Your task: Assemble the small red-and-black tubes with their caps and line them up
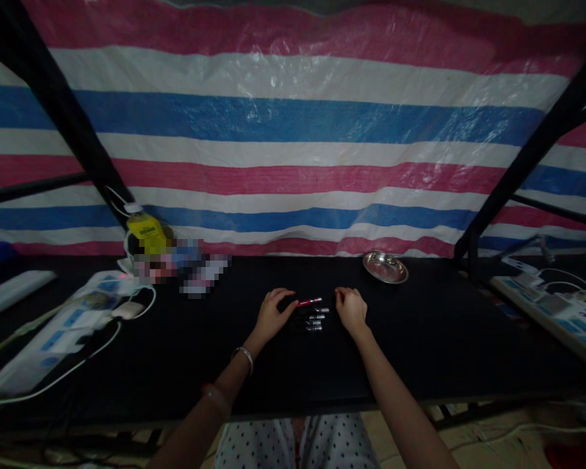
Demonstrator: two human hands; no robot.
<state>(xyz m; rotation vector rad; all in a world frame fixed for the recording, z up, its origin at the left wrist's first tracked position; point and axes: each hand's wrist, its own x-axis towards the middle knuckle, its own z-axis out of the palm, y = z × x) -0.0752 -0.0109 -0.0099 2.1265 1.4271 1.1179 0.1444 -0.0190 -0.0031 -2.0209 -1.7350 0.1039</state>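
Note:
A slim red pen-like stick with a silver end (308, 301) lies on the black table at the tip of my left thumb. My left hand (275, 311) has its thumb and index finger apart, the thumb at or against the stick's left end. Below it, several dark sticks with silver ends (317, 318) lie in a row, their dark parts hard to see against the table. To the right of the row, my right hand (352, 309) rests with fingers curled in and pressed together; whatever is between the fingertips is hidden.
A round shallow metal dish (385, 268) stands at the back right. Power strips with white cables (63, 332) lie on the left, and another strip (551, 312) is on the right. A yellow bottle (148, 231) stands back left. Striped sheeting (293, 124) hangs behind the table.

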